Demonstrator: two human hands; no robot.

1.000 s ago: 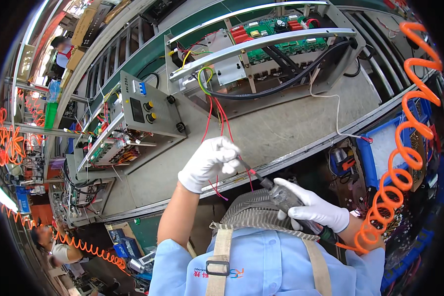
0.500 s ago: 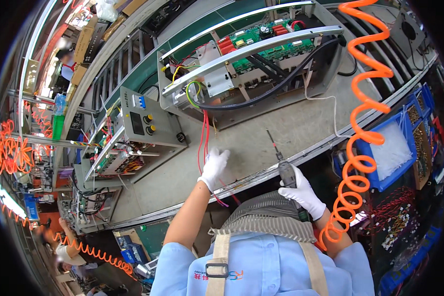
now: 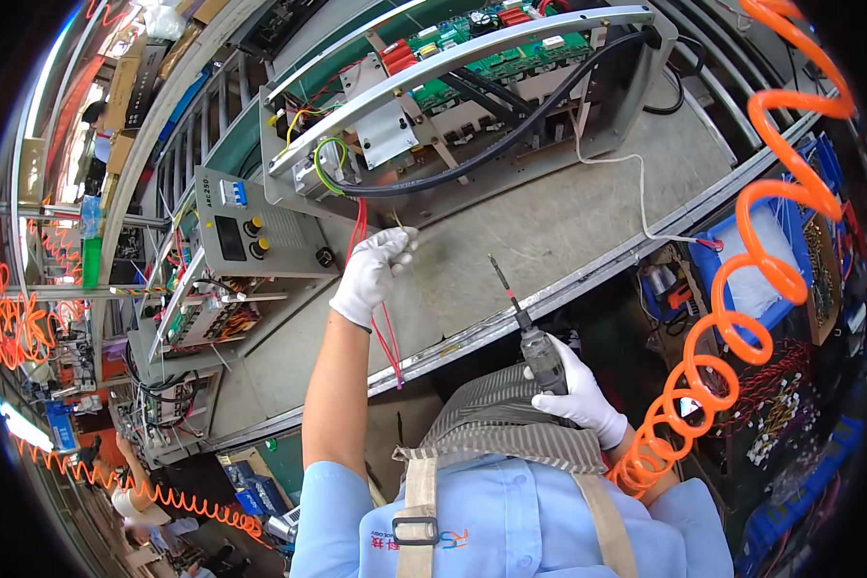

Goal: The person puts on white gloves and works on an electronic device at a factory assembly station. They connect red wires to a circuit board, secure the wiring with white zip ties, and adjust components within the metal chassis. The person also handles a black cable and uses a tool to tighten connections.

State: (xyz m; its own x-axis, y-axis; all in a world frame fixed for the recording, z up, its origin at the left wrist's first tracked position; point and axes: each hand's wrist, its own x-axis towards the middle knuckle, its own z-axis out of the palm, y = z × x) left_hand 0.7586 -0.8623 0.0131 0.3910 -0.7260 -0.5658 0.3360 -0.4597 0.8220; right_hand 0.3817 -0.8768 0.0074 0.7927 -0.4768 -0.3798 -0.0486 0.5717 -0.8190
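Got two gloved hands and just one power driver. Grey control panel has two yellow knobs and one dark display. Only one white wire crossing the surface's near edge tho.

1. we are seeing an electronics assembly workshop.
2. on the desk, an open metal chassis is exposing a green circuit board.
3. a coiled orange hose is hanging near a blue parts bin.
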